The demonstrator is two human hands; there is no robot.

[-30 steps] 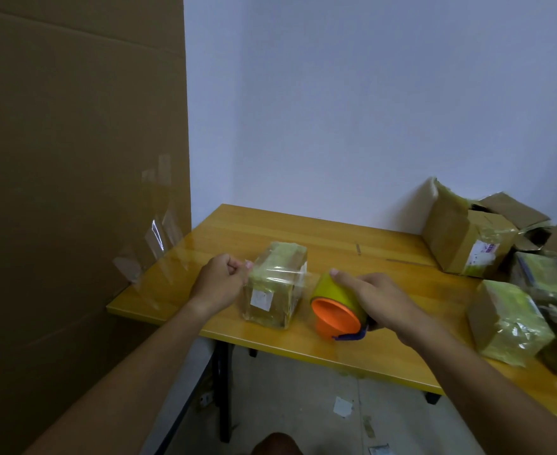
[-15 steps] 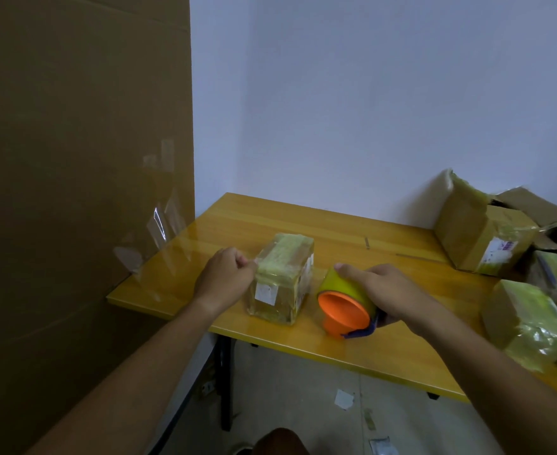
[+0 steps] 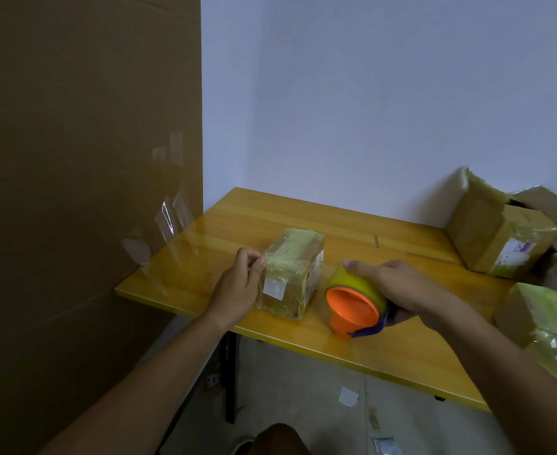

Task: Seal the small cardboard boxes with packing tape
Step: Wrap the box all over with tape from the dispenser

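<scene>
A small cardboard box [image 3: 290,274] wrapped in glossy clear tape stands on the wooden table [image 3: 336,224], near its front left. My left hand [image 3: 237,287] is against the box's left side with fingers curled. Its thumb and forefinger pinch at the box's upper left edge. My right hand [image 3: 401,287] grips a tape dispenser [image 3: 352,303] with a yellow roll and orange core, lying just right of the box with its orange end facing me. A purple piece hangs from its lower side. Any tape stretched between dispenser and box is too faint to see.
A tall cardboard sheet [image 3: 73,192] stands at the left with clear tape strips [image 3: 168,218] stuck near its edge. At the right are an open cardboard box [image 3: 487,238] and a tape-wrapped box [image 3: 543,326]. Paper scraps lie on the floor [image 3: 349,395].
The view has shifted slightly. The small box, tilted a second ago, now stands flat. Both hands keep their places beside it.
</scene>
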